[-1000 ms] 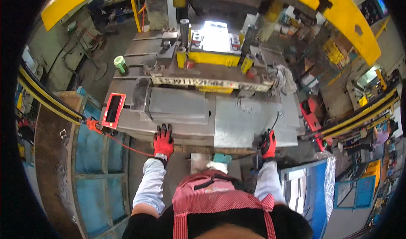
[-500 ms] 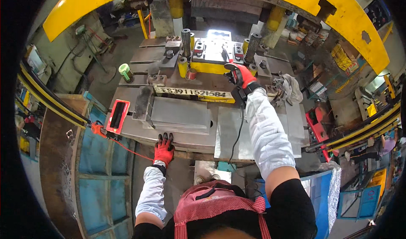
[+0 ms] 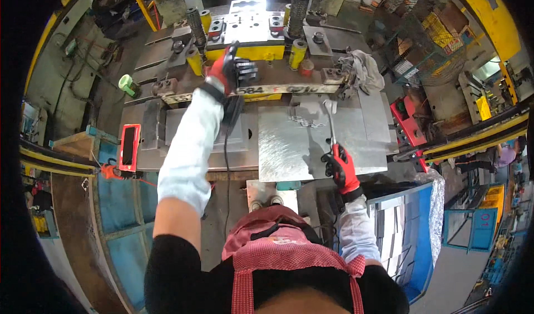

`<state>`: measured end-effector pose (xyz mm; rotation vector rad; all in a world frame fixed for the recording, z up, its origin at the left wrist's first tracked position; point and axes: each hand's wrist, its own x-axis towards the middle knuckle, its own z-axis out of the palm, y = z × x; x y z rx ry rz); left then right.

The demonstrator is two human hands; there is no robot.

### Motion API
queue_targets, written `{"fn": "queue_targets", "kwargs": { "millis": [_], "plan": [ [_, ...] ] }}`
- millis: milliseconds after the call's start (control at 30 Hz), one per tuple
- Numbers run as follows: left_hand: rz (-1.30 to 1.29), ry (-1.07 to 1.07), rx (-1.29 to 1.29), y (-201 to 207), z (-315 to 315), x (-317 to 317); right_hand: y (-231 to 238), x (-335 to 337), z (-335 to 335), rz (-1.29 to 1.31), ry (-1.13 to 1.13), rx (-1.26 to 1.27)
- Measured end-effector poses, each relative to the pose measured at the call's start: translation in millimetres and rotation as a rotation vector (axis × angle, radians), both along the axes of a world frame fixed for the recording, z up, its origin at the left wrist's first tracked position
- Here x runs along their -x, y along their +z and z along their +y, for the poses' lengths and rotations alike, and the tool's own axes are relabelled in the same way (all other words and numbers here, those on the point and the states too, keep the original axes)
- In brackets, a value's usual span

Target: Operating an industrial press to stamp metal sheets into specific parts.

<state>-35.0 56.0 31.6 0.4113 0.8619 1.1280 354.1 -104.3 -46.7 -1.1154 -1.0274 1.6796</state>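
My right hand point(image 3: 342, 169), in a red and black glove, is closed round a slim grey-handled tool point(image 3: 332, 114) with a broad pale head. It is held upright above the metal sheet point(image 3: 283, 153), and its exact kind is unclear. My left hand point(image 3: 232, 69), gloved alike, hovers just in front of the bright die block point(image 3: 245, 30) on its yellow base. Its fingers point right, apart, and nothing shows in them. Beside that wrist is a dark object with a black cable point(image 3: 227, 158); whether it hangs or rests is unclear.
Ridged guide posts point(image 3: 298, 14) and yellow cylinders point(image 3: 298, 54) flank the die block. Stacked sheets point(image 3: 239, 136) lie partly behind my left arm. A red-framed phone-like device point(image 3: 130, 147) is at the left, a grey rag point(image 3: 361, 72) at the right. A blue bin point(image 3: 425, 225) stands lower right.
My left hand has risen from the table's front edge to the die's front. My right hand has drawn back toward me, over the sheet, with the tool. The view has shifted.
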Motion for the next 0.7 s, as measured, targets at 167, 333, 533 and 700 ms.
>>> {"fn": "queue_targets", "kwargs": {
  "millis": [167,333,533,700],
  "plan": [
    [0.046,0.197,-0.019,-17,89,-20,-45,-7,13,-0.064,-0.063,0.063],
    [0.318,0.209,-0.528,-39,90,10,-45,-7,6,-0.05,-0.076,0.123],
    [0.511,0.627,-0.723,-32,-107,16,-5,0,-22,-0.272,-0.12,-0.001],
    [1.345,0.578,-0.473,-9,-368,51,-39,-23,-1,-0.091,-0.301,-0.065]
  ]
}}
